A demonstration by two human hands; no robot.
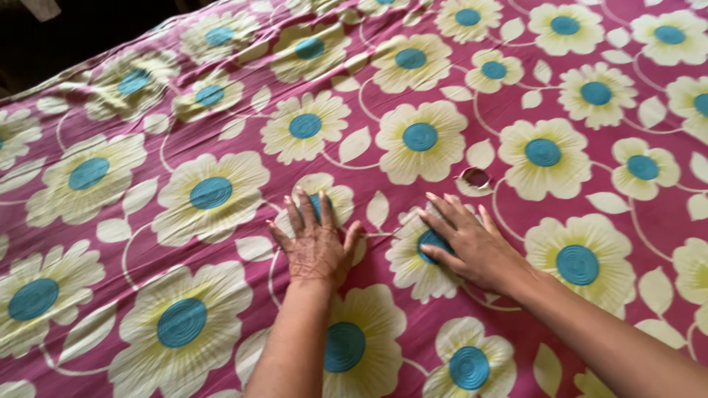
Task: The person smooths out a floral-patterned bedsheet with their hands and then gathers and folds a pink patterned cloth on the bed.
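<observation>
A magenta bedsheet (221, 133) printed with large cream flowers with teal centres fills the whole view. My left hand (317, 239) lies flat on it, palm down, fingers spread, with a dark pattern drawn on its back. My right hand (464, 239) rests flat beside it, fingers apart and pointing up-left, covering part of a flower's teal centre. Neither hand holds anything. Both forearms reach in from the bottom edge.
A small round hole or dark spot (476, 177) shows in the sheet just above my right hand. The sheet's far edge (110, 51) meets a dark area at the top left.
</observation>
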